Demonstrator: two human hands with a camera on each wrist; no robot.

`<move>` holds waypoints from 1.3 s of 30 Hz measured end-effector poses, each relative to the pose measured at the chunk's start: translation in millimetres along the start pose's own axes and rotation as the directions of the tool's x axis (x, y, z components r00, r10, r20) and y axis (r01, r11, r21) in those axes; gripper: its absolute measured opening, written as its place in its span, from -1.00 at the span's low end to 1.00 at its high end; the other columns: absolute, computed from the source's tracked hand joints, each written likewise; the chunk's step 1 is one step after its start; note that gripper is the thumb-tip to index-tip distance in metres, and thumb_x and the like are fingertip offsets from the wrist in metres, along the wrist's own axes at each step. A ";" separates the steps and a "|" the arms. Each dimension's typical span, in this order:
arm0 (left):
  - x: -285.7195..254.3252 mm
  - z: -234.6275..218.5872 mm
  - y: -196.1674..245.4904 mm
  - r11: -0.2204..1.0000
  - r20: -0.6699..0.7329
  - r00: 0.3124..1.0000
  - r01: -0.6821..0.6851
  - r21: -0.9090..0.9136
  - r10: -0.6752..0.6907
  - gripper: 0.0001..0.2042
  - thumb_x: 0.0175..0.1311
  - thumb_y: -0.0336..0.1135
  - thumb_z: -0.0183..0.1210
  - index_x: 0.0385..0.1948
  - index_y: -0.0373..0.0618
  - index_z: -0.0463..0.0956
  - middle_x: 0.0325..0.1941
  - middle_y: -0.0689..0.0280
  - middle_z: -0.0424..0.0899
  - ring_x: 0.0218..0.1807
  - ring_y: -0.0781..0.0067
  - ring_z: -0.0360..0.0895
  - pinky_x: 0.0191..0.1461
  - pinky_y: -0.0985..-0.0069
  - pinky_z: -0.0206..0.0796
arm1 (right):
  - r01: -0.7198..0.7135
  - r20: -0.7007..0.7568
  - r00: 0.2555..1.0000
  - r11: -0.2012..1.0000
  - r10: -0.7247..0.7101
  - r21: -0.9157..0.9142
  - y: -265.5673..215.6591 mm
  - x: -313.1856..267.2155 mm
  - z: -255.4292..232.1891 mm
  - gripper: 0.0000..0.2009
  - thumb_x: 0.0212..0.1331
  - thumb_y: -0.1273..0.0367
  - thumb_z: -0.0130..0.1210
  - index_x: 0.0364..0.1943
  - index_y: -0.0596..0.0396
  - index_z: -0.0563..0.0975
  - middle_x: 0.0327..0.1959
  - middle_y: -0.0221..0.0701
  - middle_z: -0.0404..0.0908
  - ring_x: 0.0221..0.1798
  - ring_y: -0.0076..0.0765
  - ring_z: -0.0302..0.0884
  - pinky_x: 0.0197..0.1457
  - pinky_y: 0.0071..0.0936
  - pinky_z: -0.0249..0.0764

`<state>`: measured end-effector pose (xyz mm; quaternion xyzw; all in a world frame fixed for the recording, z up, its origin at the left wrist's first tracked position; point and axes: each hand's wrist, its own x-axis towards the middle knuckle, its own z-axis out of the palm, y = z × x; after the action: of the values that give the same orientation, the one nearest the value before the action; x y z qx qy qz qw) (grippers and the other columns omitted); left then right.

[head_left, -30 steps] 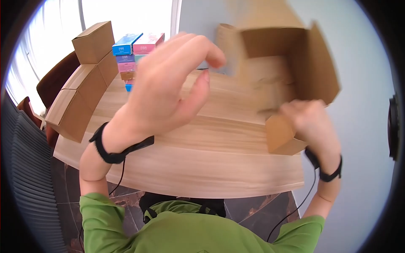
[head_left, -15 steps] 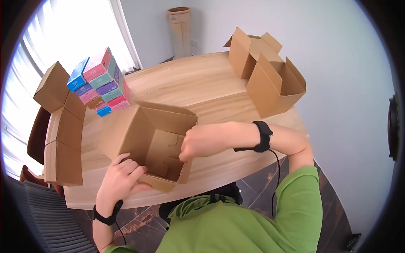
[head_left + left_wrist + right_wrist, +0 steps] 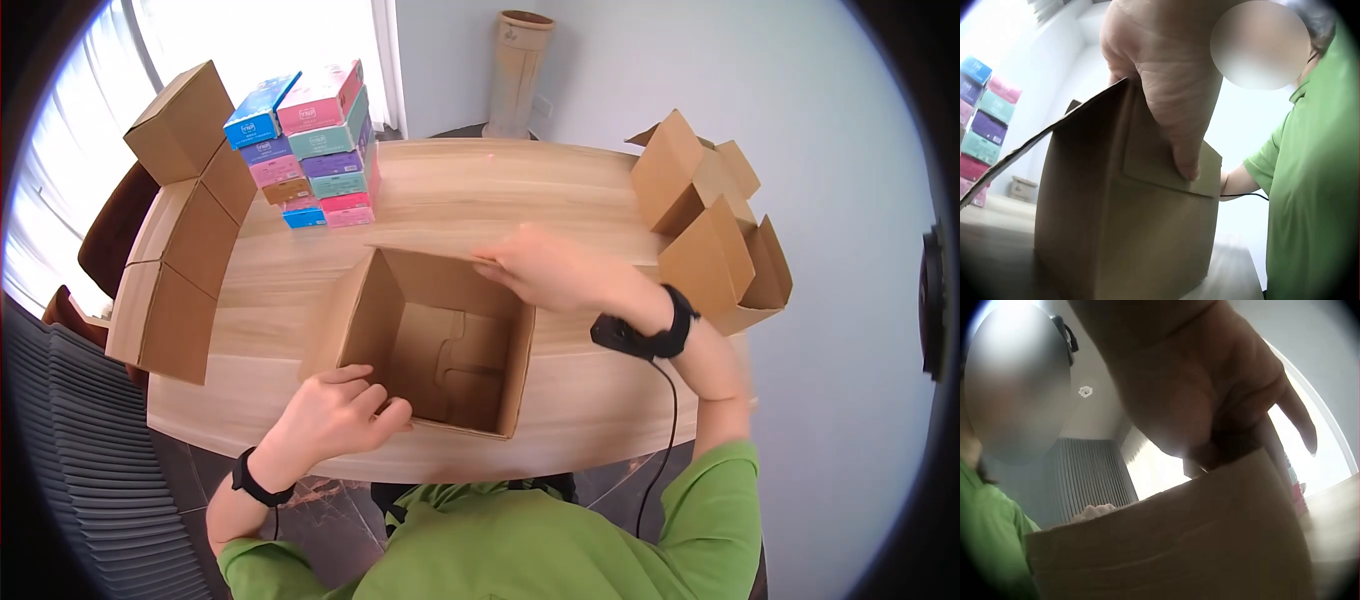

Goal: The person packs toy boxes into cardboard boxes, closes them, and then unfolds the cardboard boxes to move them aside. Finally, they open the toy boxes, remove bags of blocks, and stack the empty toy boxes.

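Note:
An open-topped cardboard box (image 3: 410, 365) stands near the table's front edge, its slotted bottom showing inside. At its near left corner my left hand (image 3: 343, 418) grips the rim; the left wrist view has the thumb of that hand (image 3: 1169, 81) against a folded-down flap on the box (image 3: 1154, 231). My right hand (image 3: 555, 272) holds the far rim near the right corner, its fingers bent over the cardboard. Seen from the right wrist, this hand (image 3: 1197, 387) lies over the top edge of the box wall (image 3: 1172, 550), with some fingertips hidden.
Stacked colourful small boxes (image 3: 335, 150) stand at the back left. Closed brown cartons (image 3: 190, 230) line the left edge, one on top. Two open cartons (image 3: 700, 260) stand at the right. A tall container (image 3: 517, 75) is on the floor beyond the table (image 3: 470, 190).
The box came from the right to the table's front, then turned slightly. My left hand came down to its near corner. My right hand moved from the right side to the far rim.

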<state>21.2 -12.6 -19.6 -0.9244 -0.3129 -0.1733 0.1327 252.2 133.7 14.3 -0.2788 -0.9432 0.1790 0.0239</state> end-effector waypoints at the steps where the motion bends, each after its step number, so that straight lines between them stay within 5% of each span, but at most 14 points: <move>1: -3.8 1.7 -2.3 0.999 0.000 1.000 -0.001 -0.036 0.001 -0.73 -0.14 -0.26 0.18 -0.74 0.04 0.20 -0.79 0.44 0.16 -0.70 0.55 0.33 -0.44 0.69 0.40 | -0.056 0.065 0.996 0.998 0.055 0.007 1.3 10.0 -8.4 -0.74 0.13 0.31 0.03 -0.23 0.26 0.43 -0.55 -0.11 0.43 -0.40 -0.09 0.45 -0.39 -0.28 0.33; 3: -9.9 7.4 -4.1 0.999 -0.016 1.000 -0.028 -0.045 0.027 -0.76 -0.19 -0.31 0.16 -0.73 0.04 0.19 -0.79 0.45 0.16 -0.69 0.55 0.33 -0.47 0.67 0.37 | -0.166 0.190 0.969 0.986 0.161 0.010 7.4 32.2 -27.0 -0.74 0.16 0.28 0.01 -0.25 0.23 0.47 -0.57 -0.15 0.46 -0.42 -0.17 0.47 -0.43 -0.34 0.31; 6: -9.9 11.5 -7.1 0.997 -0.035 0.999 -0.003 -0.081 0.000 -0.78 -0.25 -0.36 0.13 -0.73 0.05 0.18 -0.78 0.45 0.16 -0.70 0.58 0.32 -0.53 0.66 0.30 | -0.079 -0.048 0.990 0.806 0.132 0.587 47.8 58.6 8.2 -0.78 0.11 0.31 0.02 -0.30 0.21 0.52 -0.62 -0.27 0.50 -0.53 -0.33 0.46 -0.45 -0.46 0.33; 9: -8.2 15.8 -6.6 0.996 -0.024 1.000 -0.008 -0.093 0.006 -0.78 -0.24 -0.39 0.11 -0.73 0.07 0.17 -0.77 0.47 0.13 -0.72 0.61 0.27 -0.61 0.67 0.17 | -0.066 -0.059 0.995 0.977 0.080 0.203 98.3 82.3 36.5 -0.78 0.06 0.34 0.01 -0.34 0.22 0.56 -0.62 -0.34 0.55 -0.57 -0.45 0.50 -0.42 -0.50 0.40; 11: -4.4 18.3 -6.1 0.997 -0.034 0.999 -0.025 -0.073 0.023 -0.78 -0.23 -0.40 0.11 -0.72 0.07 0.17 -0.78 0.48 0.12 -0.73 0.62 0.25 -0.62 0.69 0.15 | -0.231 0.092 0.970 0.971 0.225 0.059 108.4 124.6 -17.9 -0.74 0.00 0.34 0.01 -0.30 0.26 0.53 -0.57 -0.31 0.58 -0.52 -0.42 0.54 -0.38 -0.52 0.46; 13: -3.4 20.7 -5.0 0.997 -0.036 0.999 -0.016 -0.077 0.014 -0.77 -0.22 -0.41 0.10 -0.73 0.07 0.17 -0.78 0.48 0.12 -0.73 0.62 0.23 -0.62 0.69 0.14 | -0.263 -0.223 0.923 0.937 0.313 0.228 96.4 154.2 -64.6 -0.48 0.00 0.14 0.12 -0.04 0.26 0.38 -0.49 -0.27 0.61 -0.41 -0.39 0.59 -0.37 -0.49 0.47; 14: -3.0 21.4 -4.4 0.997 -0.040 0.999 -0.009 -0.077 0.005 -0.77 -0.22 -0.41 0.10 -0.73 0.08 0.16 -0.78 0.48 0.12 -0.74 0.63 0.23 -0.62 0.69 0.13 | -0.306 -0.189 0.908 0.900 0.373 0.310 84.5 170.5 -85.3 -0.22 -0.04 -0.01 0.16 0.17 0.21 0.16 -0.13 -0.10 0.52 -0.10 -0.30 0.53 -0.15 -0.33 0.48; 16: -4.8 21.1 -3.8 0.997 -0.034 0.999 -0.003 -0.073 0.000 -0.77 -0.20 -0.41 0.10 -0.72 0.07 0.17 -0.78 0.48 0.11 -0.74 0.63 0.22 -0.62 0.70 0.12 | -0.213 -0.172 0.931 0.861 0.322 0.461 71.0 206.5 -99.1 0.06 -0.19 -0.14 0.21 0.28 0.18 -0.13 0.19 0.10 0.14 0.21 0.01 0.22 0.12 0.00 0.29; 20: -8.5 23.1 -5.4 0.996 -0.091 0.995 0.021 -0.089 -0.029 -0.78 -0.18 -0.41 0.10 -0.71 0.07 0.17 -0.78 0.48 0.11 -0.74 0.64 0.22 -0.62 0.70 0.09 | -0.282 -0.003 0.940 0.783 0.341 0.555 52.1 263.5 -100.9 0.27 -0.41 -0.21 0.28 0.27 0.21 -0.30 0.25 0.27 -0.14 0.27 0.46 -0.09 0.15 0.42 -0.05; 23: -13.3 27.1 -5.6 0.998 -0.102 0.995 0.015 -0.054 -0.020 -0.79 -0.17 -0.40 0.09 -0.70 0.05 0.18 -0.78 0.48 0.12 -0.73 0.64 0.22 -0.61 0.71 0.08 | -0.277 0.065 0.955 0.798 0.288 0.536 45.1 284.1 -90.4 0.20 -0.44 -0.20 0.31 0.29 0.14 -0.09 0.20 0.25 0.03 0.21 0.42 0.07 0.09 0.39 0.06; 24: -13.3 27.8 -5.4 0.998 -0.103 0.995 0.014 -0.056 -0.020 -0.81 -0.17 -0.41 0.08 -0.69 0.05 0.18 -0.78 0.48 0.12 -0.73 0.64 0.21 -0.61 0.70 0.06 | -0.262 -0.055 0.932 0.770 0.358 0.582 43.7 287.6 -82.0 0.14 -0.48 -0.18 0.34 0.27 0.08 0.04 0.18 0.18 0.12 0.19 0.36 0.14 0.08 0.38 0.09; 32: -11.5 28.6 -2.4 0.997 -0.098 0.994 0.048 -0.064 -0.054 -0.74 -0.19 -0.46 0.08 -0.74 0.05 0.11 -0.80 0.45 0.04 -0.76 0.60 0.16 -0.65 0.69 0.05 | -0.315 -0.104 0.885 0.748 0.454 0.584 46.5 283.6 -82.5 -0.02 -0.37 -0.03 0.38 0.24 -0.05 0.13 0.14 -0.06 0.28 0.11 0.17 0.28 0.11 0.38 0.07; 36: -9.9 26.0 -2.7 0.997 -0.102 0.993 0.048 -0.054 -0.053 -0.73 -0.21 -0.47 0.09 -0.74 0.05 0.10 -0.80 0.44 0.03 -0.77 0.60 0.14 -0.67 0.68 0.00 | -0.234 -0.139 0.867 0.637 0.479 0.735 37.1 265.4 -87.2 -0.19 -0.15 0.13 0.31 0.24 -0.09 0.14 0.09 -0.18 0.34 0.03 -0.09 0.39 0.06 0.15 0.30; 39: -8.1 20.0 -0.7 0.998 -0.030 0.998 0.057 -0.034 -0.058 -0.74 -0.17 -0.40 0.15 -0.72 0.04 0.16 -0.79 0.44 0.08 -0.74 0.58 0.19 -0.60 0.68 0.17 | -0.074 -0.203 0.871 0.529 0.447 0.845 46.1 262.3 -94.1 -0.33 -0.02 0.26 0.24 0.21 -0.09 0.18 0.02 -0.26 0.40 -0.03 -0.32 0.45 -0.02 -0.14 0.45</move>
<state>19.5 -9.3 -40.9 -0.9143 -0.3342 -0.1966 0.1173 68.5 340.4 71.7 -0.4070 -0.6722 0.5339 0.3122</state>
